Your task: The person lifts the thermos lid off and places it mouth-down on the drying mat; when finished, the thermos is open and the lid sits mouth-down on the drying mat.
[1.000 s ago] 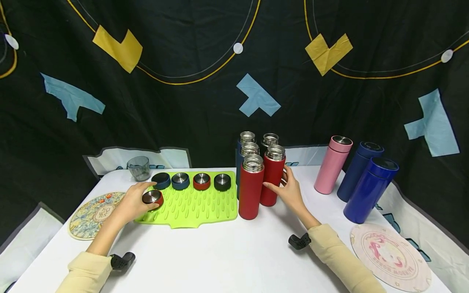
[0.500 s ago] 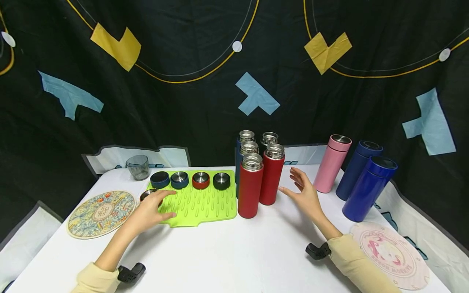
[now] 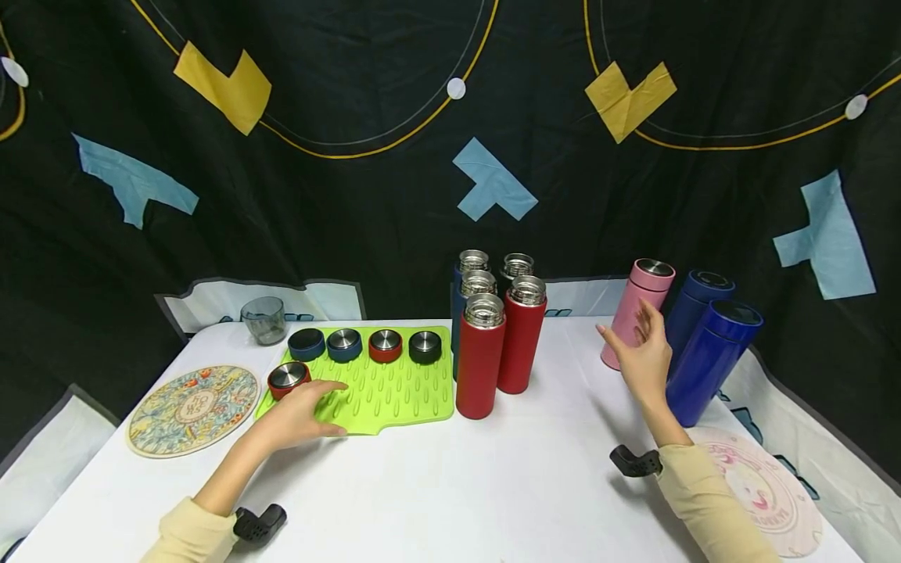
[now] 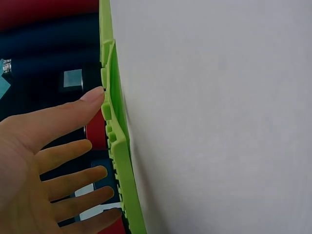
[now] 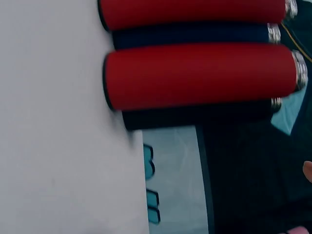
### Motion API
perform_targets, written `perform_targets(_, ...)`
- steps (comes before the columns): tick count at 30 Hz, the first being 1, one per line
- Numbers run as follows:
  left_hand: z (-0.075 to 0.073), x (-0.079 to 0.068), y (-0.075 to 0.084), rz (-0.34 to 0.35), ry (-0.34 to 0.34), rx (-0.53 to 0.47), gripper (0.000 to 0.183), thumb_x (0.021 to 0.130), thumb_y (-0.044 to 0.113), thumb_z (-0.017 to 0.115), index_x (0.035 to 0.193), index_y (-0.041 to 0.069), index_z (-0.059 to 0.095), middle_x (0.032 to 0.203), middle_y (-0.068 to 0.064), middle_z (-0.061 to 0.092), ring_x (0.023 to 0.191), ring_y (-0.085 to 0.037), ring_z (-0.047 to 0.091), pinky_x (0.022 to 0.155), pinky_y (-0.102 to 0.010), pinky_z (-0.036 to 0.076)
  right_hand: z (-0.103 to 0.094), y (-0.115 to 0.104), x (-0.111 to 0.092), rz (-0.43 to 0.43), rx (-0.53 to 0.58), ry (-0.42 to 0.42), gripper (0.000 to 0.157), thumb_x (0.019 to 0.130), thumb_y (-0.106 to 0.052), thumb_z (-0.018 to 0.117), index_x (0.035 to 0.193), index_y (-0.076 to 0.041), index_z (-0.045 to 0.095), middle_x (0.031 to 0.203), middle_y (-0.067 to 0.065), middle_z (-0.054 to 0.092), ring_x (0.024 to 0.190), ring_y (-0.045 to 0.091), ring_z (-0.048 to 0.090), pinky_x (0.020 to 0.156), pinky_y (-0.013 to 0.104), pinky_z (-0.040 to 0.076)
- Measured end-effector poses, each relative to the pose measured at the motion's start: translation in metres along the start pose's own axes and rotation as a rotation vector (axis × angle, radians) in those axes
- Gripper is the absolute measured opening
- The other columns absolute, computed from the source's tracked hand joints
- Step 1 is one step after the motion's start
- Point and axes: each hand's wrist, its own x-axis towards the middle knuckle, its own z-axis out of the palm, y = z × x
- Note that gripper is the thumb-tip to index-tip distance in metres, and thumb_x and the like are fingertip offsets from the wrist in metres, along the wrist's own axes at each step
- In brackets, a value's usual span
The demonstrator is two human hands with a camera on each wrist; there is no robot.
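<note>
My left hand [image 3: 303, 414], fingers spread and holding nothing, hovers by the front left of the green drying mat [image 3: 394, 403]. Just behind it sits a red bottle lid [image 3: 287, 379] with a steel top. Along the mat's back edge stand a dark blue lid [image 3: 306, 344], another blue lid [image 3: 344, 346], a second red lid [image 3: 385, 346] and a black lid [image 3: 425, 348]. In front of the pink thermos bottle [image 3: 644, 293], which has its lid on, my right hand [image 3: 646, 363] is raised with parted thumb and fingers; it partly covers the bottle.
Lidless thermos bottles cluster mid-table, a red bottle [image 3: 481, 367] foremost and another red bottle [image 3: 522, 344] beside it. Right of the pink one stand a lidded navy bottle [image 3: 697, 313] and a blue bottle [image 3: 714, 363]. A glass [image 3: 264, 320] and round mats [image 3: 193, 410] lie around.
My right hand has let go of the rear red bottle and moved right to the pink bottle. My left hand has released the front red lid and drawn slightly right and forward of it.
</note>
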Motion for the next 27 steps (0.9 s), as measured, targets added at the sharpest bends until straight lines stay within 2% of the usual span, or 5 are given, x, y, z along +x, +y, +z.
perform_targets(4,0.001,0.002,-0.002,-0.008,-0.037,0.002,0.069,0.069,0.028,0.087,0.122,-0.006,0.059,0.121,-0.024,0.060,0.115,-0.043,0.054,0.097,-0.055,0.043,-0.002,0.011,0.013,-0.010,-0.031,0.074,0.082,0.078,-0.016,0.082,0.145,-0.005,0.036,0.146,0.018,0.042,0.134,0.030,0.041,0.109,0.044,0.033)
perform_targets(9,0.003,0.005,-0.005,-0.017,-0.068,-0.006,0.069,0.069,0.028,0.087,0.122,-0.006,0.059,0.121,-0.024,0.061,0.115,-0.043,0.054,0.096,-0.054,0.044,0.000,0.024,0.025,0.000,-0.080,0.126,0.085,0.077,-0.014,0.082,0.146,-0.005,0.033,0.147,0.016,0.041,0.134,0.026,0.041,0.110,0.043,0.033)
perform_targets(17,0.003,0.006,-0.004,-0.023,-0.088,-0.002,0.068,0.069,0.027,0.087,0.122,-0.005,0.059,0.121,-0.023,0.061,0.116,-0.043,0.054,0.097,-0.054,0.044,0.005,0.038,0.038,0.038,-0.127,0.194,0.090,0.075,-0.015,0.082,0.149,-0.011,0.030,0.142,0.016,0.046,0.124,0.034,0.049,0.105,0.048,0.039)
perform_targets(22,0.001,0.007,-0.001,-0.040,-0.096,-0.002,0.068,0.069,0.026,0.087,0.123,-0.005,0.059,0.122,-0.023,0.060,0.117,-0.043,0.053,0.098,-0.055,0.043,0.006,0.044,0.042,0.063,-0.121,0.213,0.088,0.077,-0.016,0.081,0.149,-0.013,0.029,0.143,0.014,0.045,0.126,0.032,0.047,0.106,0.046,0.037)
perform_targets(27,0.000,0.006,0.001,-0.050,-0.107,-0.002,0.068,0.070,0.026,0.086,0.123,-0.005,0.058,0.123,-0.024,0.059,0.117,-0.043,0.052,0.098,-0.055,0.042,0.007,0.046,0.044,0.074,-0.134,0.226,0.089,0.078,-0.016,0.080,0.150,-0.015,0.028,0.142,0.018,0.045,0.127,0.035,0.046,0.106,0.048,0.036)
